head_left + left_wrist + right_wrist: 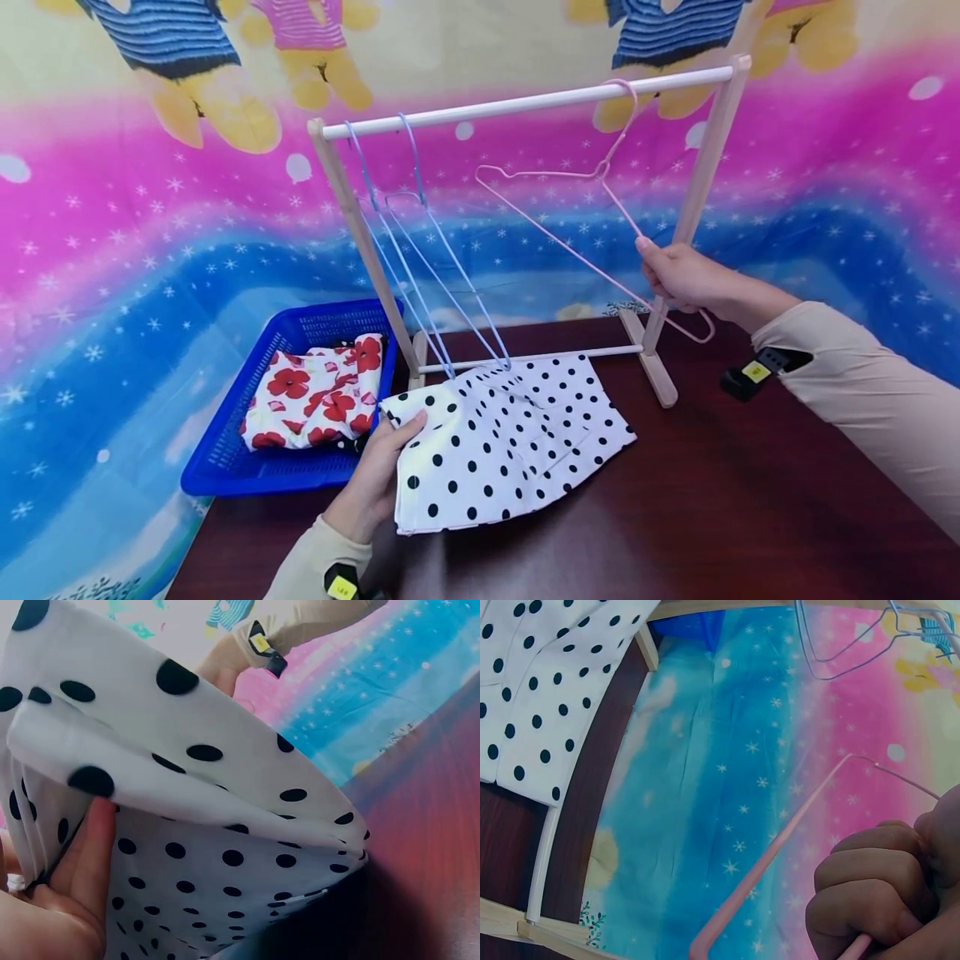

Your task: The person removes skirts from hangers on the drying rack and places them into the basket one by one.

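Observation:
A white garment with black polka dots (510, 442) spreads over the front of the rack in the head view. My left hand (378, 467) grips its left edge, thumb on top and fingers beneath. In the left wrist view, the dotted cloth (187, 825) opens in folds beside that hand. A pink hanger (602, 170) has its hook over the rack's top rod (525, 104). Its right shoulder is held by my right hand (682, 275), whose curled fingers (870, 877) show in the right wrist view. The hanger tilts, its lower right corner swung down.
Two blue hangers (422, 200) hang at the rod's left end, their lower ends behind the garment. Left of the rack, a blue basket (225, 450) holds folded clothing with red flowers (315, 400). The wooden rack's right foot (660, 379) stands on the dark table (720, 500).

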Demonstrator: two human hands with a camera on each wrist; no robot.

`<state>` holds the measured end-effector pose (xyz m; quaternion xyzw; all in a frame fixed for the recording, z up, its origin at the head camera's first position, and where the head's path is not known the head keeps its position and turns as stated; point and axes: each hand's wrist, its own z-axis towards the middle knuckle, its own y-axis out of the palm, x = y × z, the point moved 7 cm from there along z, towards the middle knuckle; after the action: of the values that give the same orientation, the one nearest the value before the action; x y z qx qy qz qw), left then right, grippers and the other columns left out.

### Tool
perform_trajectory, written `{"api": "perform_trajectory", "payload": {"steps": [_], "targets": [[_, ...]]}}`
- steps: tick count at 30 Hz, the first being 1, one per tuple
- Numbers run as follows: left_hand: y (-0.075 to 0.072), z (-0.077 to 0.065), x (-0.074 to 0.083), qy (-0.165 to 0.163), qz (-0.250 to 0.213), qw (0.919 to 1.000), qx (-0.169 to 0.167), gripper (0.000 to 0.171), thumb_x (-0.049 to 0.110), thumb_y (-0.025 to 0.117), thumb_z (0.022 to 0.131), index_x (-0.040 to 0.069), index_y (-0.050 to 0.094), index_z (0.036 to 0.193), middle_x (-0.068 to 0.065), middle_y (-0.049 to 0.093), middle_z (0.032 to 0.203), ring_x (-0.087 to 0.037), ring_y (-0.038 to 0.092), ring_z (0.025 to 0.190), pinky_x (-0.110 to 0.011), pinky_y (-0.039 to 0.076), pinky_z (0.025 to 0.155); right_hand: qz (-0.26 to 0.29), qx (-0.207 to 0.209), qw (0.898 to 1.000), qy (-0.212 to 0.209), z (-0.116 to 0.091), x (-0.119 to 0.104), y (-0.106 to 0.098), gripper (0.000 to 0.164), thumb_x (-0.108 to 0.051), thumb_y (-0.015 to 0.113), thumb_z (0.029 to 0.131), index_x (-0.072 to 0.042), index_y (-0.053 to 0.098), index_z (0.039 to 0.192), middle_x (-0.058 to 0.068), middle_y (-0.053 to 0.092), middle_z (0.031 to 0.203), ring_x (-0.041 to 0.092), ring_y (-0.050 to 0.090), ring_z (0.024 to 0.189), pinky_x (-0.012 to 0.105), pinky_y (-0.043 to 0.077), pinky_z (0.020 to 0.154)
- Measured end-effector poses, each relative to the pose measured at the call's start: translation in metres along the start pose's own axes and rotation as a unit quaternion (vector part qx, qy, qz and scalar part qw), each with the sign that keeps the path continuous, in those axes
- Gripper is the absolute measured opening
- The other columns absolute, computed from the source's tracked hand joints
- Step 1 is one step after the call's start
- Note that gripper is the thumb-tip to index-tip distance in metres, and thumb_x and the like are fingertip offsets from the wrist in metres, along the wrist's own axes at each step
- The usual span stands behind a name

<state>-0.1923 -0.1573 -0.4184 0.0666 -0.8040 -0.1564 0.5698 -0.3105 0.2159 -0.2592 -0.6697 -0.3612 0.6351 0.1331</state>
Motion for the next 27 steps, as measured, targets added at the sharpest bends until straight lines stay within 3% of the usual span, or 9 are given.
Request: {"api": "perform_trajectory", "payload": {"steps": [4, 11, 20, 27], "targets": [[0.002, -0.004, 0.009, 0.005, -0.016, 0.9998, -0.013, 0.043, 0.032, 0.050, 0.106, 0.013, 0.036, 0.143, 0.004, 0.076, 0.111, -0.015, 0.076, 0.098, -0.034, 0.061, 0.086, 0.011, -0.004, 1.000, 0.001, 0.000, -0.002, 0.003, 0.064, -0.064, 0.015, 0.103, -0.013, 0.033, 0.068, -0.005, 0.027, 0.055, 0.009, 0.022, 0.044, 0.024, 0.022, 0.042], [-0.001, -0.012, 0.025, -0.001, -0.016, 0.9999, -0.004, 0.039, 0.030, 0.048, 0.107, 0.017, 0.036, 0.142, 0.002, 0.076, 0.113, -0.019, 0.076, 0.100, -0.038, 0.061, 0.088, 0.006, -0.004, 1.000, 0.002, 0.000, -0.003, 0.003, 0.063, -0.064, 0.015, 0.103, -0.014, 0.032, 0.069, -0.005, 0.027, 0.055, 0.009, 0.022, 0.045, 0.024, 0.023, 0.042], [-0.007, -0.020, 0.059, 0.051, 0.036, 0.9978, -0.024, 0.047, 0.022, 0.038, 0.110, 0.008, 0.027, 0.153, 0.010, 0.075, 0.106, -0.008, 0.075, 0.096, -0.026, 0.061, 0.083, 0.013, -0.007, 1.000, 0.007, 0.000, -0.003, 0.004, 0.063, -0.063, 0.015, 0.104, -0.014, 0.032, 0.070, -0.006, 0.026, 0.055, 0.009, 0.022, 0.044, 0.024, 0.022, 0.042], [-0.004, -0.035, 0.079, 0.035, 0.046, 0.9981, 0.024, 0.053, 0.022, 0.035, 0.110, 0.008, 0.019, 0.159, 0.014, 0.074, 0.099, -0.002, 0.073, 0.089, -0.023, 0.061, 0.081, 0.023, -0.008, 1.000, 0.014, 0.001, -0.003, 0.006, 0.063, -0.064, 0.015, 0.103, -0.014, 0.033, 0.070, -0.005, 0.027, 0.054, 0.009, 0.023, 0.044, 0.024, 0.023, 0.042]]}}
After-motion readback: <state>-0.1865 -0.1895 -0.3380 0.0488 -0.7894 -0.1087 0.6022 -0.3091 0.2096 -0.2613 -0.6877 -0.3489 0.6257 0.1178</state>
